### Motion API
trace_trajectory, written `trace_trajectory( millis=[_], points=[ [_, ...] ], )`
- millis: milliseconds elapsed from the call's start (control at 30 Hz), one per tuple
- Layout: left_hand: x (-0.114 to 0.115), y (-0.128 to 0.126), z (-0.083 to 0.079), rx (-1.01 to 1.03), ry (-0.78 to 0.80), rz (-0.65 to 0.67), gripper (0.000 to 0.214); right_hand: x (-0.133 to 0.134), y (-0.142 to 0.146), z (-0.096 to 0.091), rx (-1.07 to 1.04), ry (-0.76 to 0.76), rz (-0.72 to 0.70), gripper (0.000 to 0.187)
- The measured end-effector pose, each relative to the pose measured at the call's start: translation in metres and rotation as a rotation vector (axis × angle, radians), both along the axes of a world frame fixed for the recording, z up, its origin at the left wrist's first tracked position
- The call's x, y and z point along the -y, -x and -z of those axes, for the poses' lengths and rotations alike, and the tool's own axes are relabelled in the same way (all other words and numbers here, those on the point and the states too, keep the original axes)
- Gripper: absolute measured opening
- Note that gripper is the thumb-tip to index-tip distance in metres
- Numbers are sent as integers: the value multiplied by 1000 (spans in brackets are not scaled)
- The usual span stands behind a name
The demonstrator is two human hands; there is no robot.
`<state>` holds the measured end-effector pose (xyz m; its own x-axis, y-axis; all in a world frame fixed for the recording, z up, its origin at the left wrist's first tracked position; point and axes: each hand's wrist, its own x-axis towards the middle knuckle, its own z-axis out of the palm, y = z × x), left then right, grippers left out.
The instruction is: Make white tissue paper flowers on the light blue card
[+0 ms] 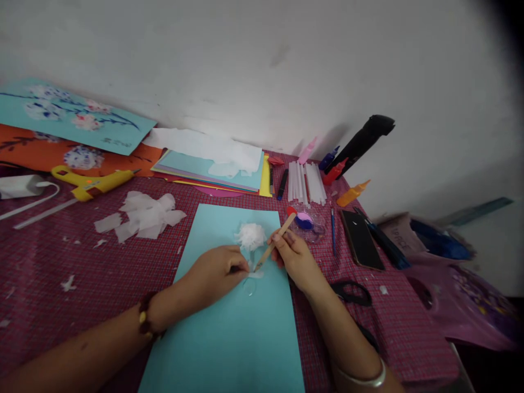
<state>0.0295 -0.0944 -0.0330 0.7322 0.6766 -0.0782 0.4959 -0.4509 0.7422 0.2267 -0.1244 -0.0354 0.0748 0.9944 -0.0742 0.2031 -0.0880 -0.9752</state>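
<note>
A light-blue sheet of paper (pixel 229 338) lies in front of me, with a fluffy white paper flower (pixel 250 236) on its upper part. My left hand (pixel 221 270) rests over the sheet, thumb and fingertips pinched on a small white paper strip (pixel 257 274). In my right hand (pixel 292 254) is a flat wooden stick (pixel 268 251), held slanting so that its darker lower tip meets the strip close to my left fingertips. Just below the strip, a clear wet-looking ring (pixel 249 287) shows on the sheet.
White paper pieces (pixel 147 215) and a yellow glue gun (pixel 96 185) lie left. Stacked coloured paper (pixel 204 169) sits behind. To the right are glue sticks (pixel 307 183), a clear paint palette (pixel 313 229), a phone (pixel 362 240) and black-handled scissors (pixel 352 293).
</note>
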Motion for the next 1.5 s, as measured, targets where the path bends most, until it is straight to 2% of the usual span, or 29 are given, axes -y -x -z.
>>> trace_trajectory(
  millis=[667, 1033, 1100, 1267, 1400, 1500],
  points=[
    [-2, -2, 4, 4, 26, -38, 19, -2, 4, 2, 42, 81, -30, 26],
    [-1, -6, -1, -37, 15, -46, 18, -1, 6, 2, 24, 118, -31, 27],
    [-1, -5, -2, -40, 7, -48, 18, -1, 6, 1, 0, 129, -3, 27],
    [1, -4, -5, -35, -19, -41, 17, 1, 1, -2, -135, 120, 198, 26],
    [2, -5, -1, -2, 23, -90, 10, 2, -1, -4, -218, 94, 152, 25],
    [-8, 2, 1, 133, 181, -97, 10, 2, -3, -3, -236, 118, 117, 27]
  ],
)
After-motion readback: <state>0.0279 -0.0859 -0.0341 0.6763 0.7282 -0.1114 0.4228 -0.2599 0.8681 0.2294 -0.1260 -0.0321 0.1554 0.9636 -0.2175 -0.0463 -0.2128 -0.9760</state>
